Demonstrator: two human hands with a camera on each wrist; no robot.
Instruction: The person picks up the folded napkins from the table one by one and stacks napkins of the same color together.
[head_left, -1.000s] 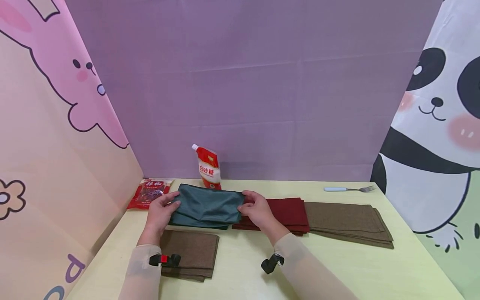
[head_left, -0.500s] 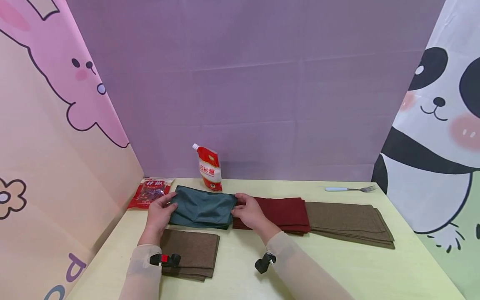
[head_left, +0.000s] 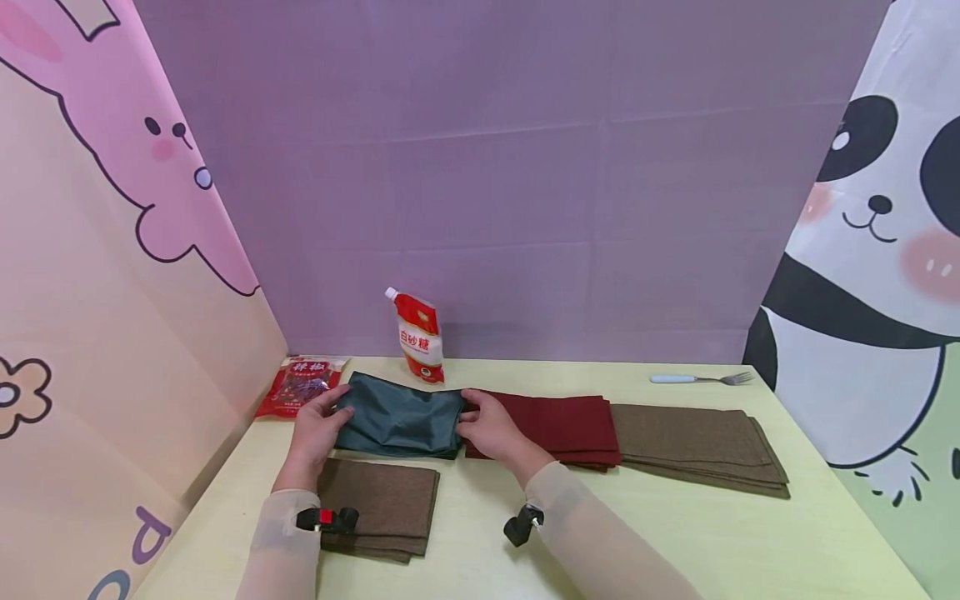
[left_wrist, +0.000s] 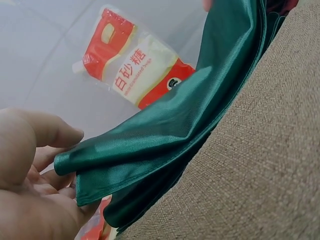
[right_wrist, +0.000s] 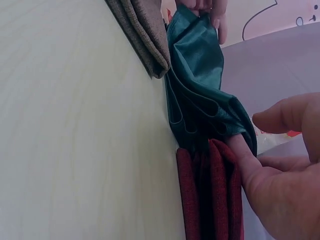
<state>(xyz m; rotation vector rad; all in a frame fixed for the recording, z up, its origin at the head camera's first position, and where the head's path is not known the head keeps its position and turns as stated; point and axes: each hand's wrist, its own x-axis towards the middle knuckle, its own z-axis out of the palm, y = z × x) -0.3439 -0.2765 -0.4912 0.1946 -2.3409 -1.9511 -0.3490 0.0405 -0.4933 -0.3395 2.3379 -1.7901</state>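
Note:
A folded dark green satin cloth (head_left: pixel 401 418) lies behind a folded brown cloth (head_left: pixel 382 504), its top layer slightly creased. My left hand (head_left: pixel 312 429) pinches its left end; in the left wrist view, fingers (left_wrist: pixel 52 132) curl about the raised corner. At the other end, my right hand (head_left: pixel 491 427) holds the edge. In the right wrist view, one digit is tucked under the green fold while another finger (right_wrist: pixel 280 117) stands just off it. Right up against that end is a folded dark red cloth (head_left: pixel 562 421), partly behind my right hand.
Farther right lies a longer folded brown cloth (head_left: pixel 690 437). A red and white sugar pouch (head_left: pixel 420 337) stands at the back, and a red packet (head_left: pixel 303 385) lies by the left wall. A fork (head_left: pixel 697 379) with a pale handle rests near the back right edge.
The right hand has moved left and lower along with the green cloth's right end, uncovering more of the red cloth. The left hand has shifted only slightly left.

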